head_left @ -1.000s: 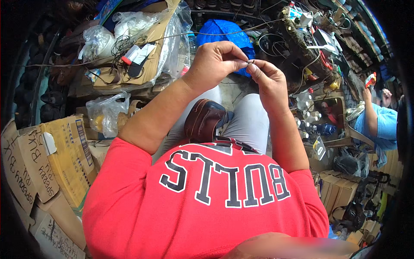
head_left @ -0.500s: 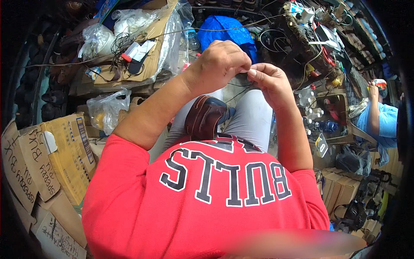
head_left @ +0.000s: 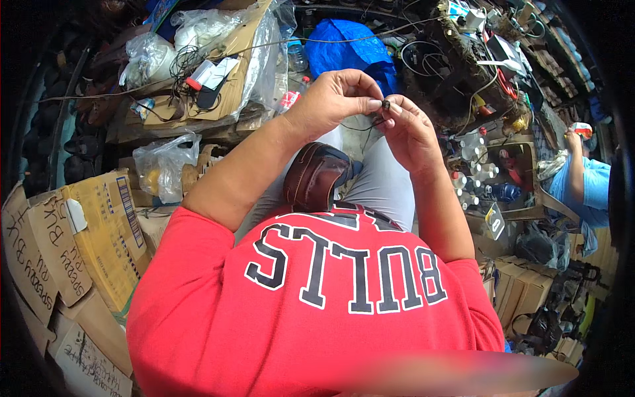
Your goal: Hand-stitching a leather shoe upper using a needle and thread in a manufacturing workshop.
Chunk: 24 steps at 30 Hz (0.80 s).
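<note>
Above my lap, my left hand and my right hand meet fingertip to fingertip. Between the pinched thumbs and forefingers is a small black piece, too small to name. A thin dark cord trails beneath the fingers; which hand holds it, I cannot tell. A dark brown leather shoe with pale stitching rests on my lap between my grey-trousered legs, touched by neither hand.
Ahead on the left, a cardboard-covered bench carries plastic bags and tangled wire. A blue bag lies straight ahead. Plastic bottles stand to the right, near another person in blue. Cardboard boxes flank my left.
Both hands have shifted slightly, and the left fingers are more rounded. A small black piece and dark cord now show at the fingertips. The shoe stays on my lap.
</note>
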{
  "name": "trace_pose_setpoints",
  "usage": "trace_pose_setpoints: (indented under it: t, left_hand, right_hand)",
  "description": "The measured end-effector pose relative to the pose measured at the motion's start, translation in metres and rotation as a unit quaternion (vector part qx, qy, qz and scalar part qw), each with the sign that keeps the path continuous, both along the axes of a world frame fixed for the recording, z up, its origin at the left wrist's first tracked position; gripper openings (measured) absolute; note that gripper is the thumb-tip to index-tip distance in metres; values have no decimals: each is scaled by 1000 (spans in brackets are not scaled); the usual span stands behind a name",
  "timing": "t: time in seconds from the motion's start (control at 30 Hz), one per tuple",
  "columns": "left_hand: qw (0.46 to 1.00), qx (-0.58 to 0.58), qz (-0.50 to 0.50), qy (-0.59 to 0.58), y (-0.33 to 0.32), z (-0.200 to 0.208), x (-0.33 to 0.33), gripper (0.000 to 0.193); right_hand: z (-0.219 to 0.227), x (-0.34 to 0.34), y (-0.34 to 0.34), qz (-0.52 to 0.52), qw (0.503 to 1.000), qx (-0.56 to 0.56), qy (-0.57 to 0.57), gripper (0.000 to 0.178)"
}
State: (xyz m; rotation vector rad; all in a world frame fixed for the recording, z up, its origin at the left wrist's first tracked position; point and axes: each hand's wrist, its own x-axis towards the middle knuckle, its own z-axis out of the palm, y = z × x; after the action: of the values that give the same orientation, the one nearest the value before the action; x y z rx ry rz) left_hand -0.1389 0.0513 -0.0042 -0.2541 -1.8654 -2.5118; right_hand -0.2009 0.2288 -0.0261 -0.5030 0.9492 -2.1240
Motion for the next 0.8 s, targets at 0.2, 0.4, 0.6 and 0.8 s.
trace_pose_setpoints:
  t: [0.2, 0.4, 0.6, 0.8]
  left_hand:
    - [998, -9, 58, -22, -2, 2, 3, 17]
    - [996, -54, 56, -50, -8, 2, 5, 17]
    - [992, -92, 74, -51, -4, 5, 10, 17]
    - [945, -260, 173, 96, -2, 12, 16, 15]
  right_hand:
    - [4, 2, -2, -71, 994, 56, 67, 13]
    - [9, 9, -2, -109, 963, 143, 198, 12]
    - [5, 9, -3, -81, 971, 136, 179, 14]
    - [-2, 7, -3, -45, 997, 63, 27, 17]
